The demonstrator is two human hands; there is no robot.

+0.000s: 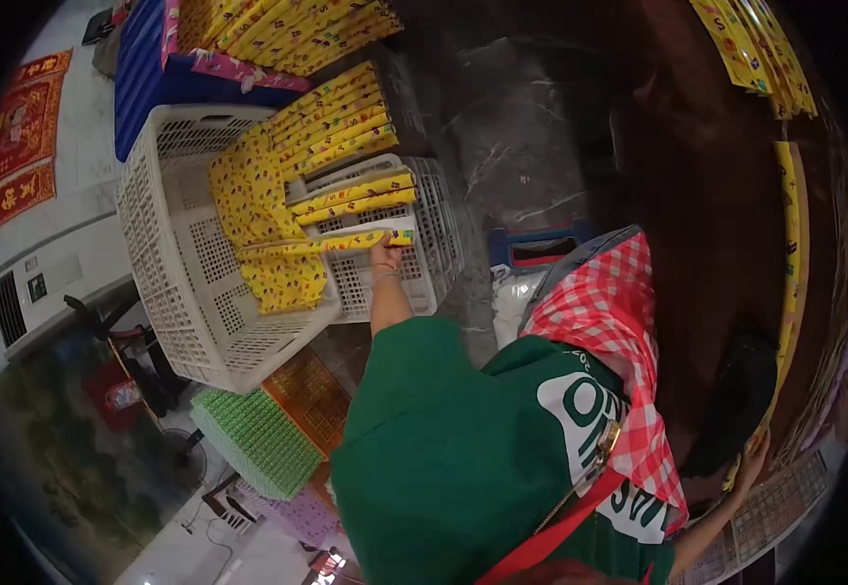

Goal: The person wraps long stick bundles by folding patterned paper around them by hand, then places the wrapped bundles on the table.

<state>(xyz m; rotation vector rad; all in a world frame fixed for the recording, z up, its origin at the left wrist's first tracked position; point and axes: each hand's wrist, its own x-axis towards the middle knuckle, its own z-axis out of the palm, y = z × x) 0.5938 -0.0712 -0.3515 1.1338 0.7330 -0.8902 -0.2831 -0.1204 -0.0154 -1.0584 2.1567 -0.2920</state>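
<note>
At the upper middle, my left hand (386,255) is closed on the end of a yellow patterned strip (331,244), which reaches over a white plastic basket (195,366). More folded yellow packs (336,122) lie just beyond that hand, across the basket's edge. Far over at the lower right, my right hand (753,460) has its fingers round the lower end of a long, narrow yellow strip (791,253). This strip runs along the dark brown table (707,244). A black object (736,405) lies beside it, partly in shadow.
A blue crate (141,83) with yellow packs stands at the upper left. Another bundle of yellow packs (755,54) lies at the upper right. Below the white basket are a green woven basket (253,444) and an orange-brown one (307,400). A blue-framed stool (541,234) stands near my body.
</note>
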